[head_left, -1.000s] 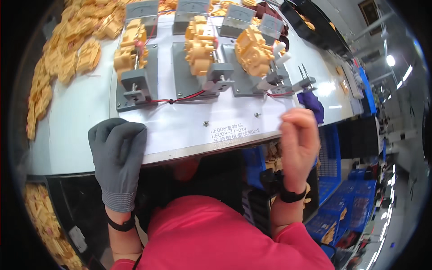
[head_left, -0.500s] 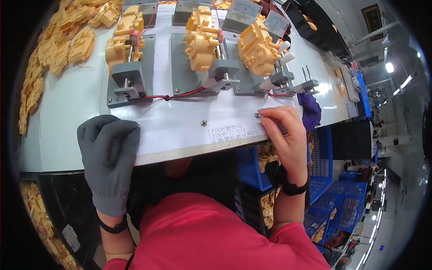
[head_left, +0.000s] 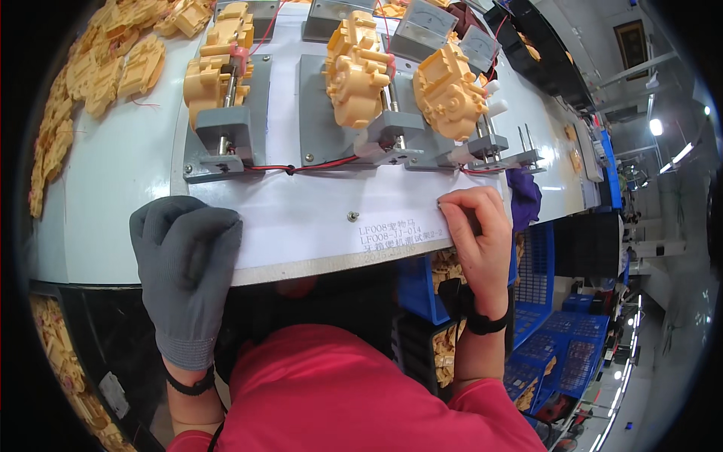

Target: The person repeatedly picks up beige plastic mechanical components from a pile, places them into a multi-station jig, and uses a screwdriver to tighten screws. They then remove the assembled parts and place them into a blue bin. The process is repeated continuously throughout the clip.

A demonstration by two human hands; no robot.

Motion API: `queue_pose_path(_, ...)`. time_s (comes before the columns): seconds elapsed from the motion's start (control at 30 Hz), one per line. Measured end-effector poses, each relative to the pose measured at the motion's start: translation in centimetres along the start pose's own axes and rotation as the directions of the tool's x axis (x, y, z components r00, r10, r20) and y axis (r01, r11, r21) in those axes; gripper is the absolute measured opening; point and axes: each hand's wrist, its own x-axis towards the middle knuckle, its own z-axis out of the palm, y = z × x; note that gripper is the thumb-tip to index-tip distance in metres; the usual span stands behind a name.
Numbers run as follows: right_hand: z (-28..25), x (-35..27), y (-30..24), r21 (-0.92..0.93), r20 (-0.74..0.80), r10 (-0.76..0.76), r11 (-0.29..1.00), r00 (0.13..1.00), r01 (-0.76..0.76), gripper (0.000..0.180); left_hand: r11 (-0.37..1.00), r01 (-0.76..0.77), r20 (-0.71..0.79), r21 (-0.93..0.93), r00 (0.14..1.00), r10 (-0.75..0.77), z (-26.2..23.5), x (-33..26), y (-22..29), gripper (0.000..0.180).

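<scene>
Head view, looking down on a white test board (head_left: 301, 218) lying on a pale work surface (head_left: 105, 188). The left hand (head_left: 184, 260), in a grey knit glove, rests at the board's near edge in the lower left of the frame, fingers curled into a loose fist and grasping nothing visible. The bare right hand (head_left: 474, 237) lies at the board's lower right corner, fingertips (head_left: 452, 202) pressed down on the board; whether something small is pinched beneath them cannot be told. Three grey metal fixtures (head_left: 226, 135) stand across the upper middle of the frame, each carrying a yellow plastic gearbox housing (head_left: 354, 68), joined by red wire (head_left: 301, 167). The step in hand appears to be steadying or seating the board at its front edge; a next move would call for a firm hold at both corners. Blue plastic crates (head_left: 422, 290) under the surface, lower centre and right, hold more yellow housings; loose yellow housings (head_left: 98, 68) lie heaped at upper left.
</scene>
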Motion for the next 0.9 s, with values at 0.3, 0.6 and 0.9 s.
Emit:
queue_pose_path(0.3,0.2,0.2,-0.2,0.001,-0.007,0.017,1.0,1.0,-0.017,0.006,1.0,-0.014,-0.006,-0.005,1.0,0.014,-0.1,0.0,0.0,0.019)
queue_pose_path(0.6,0.0,0.1,0.1,0.006,0.003,-0.011,1.0,1.0,0.011,0.006,0.998,-0.064,-0.007,0.007,0.998,0.064,-0.1,0.3,-0.2,0.017)
queue_pose_path(0.9,-0.2,-0.6,-0.7,0.06,-0.104,-0.029,0.998,0.994,0.036,0.015,0.994,-0.112,-0.008,0.011,0.994,0.112,-0.3,0.3,-0.3,0.016)
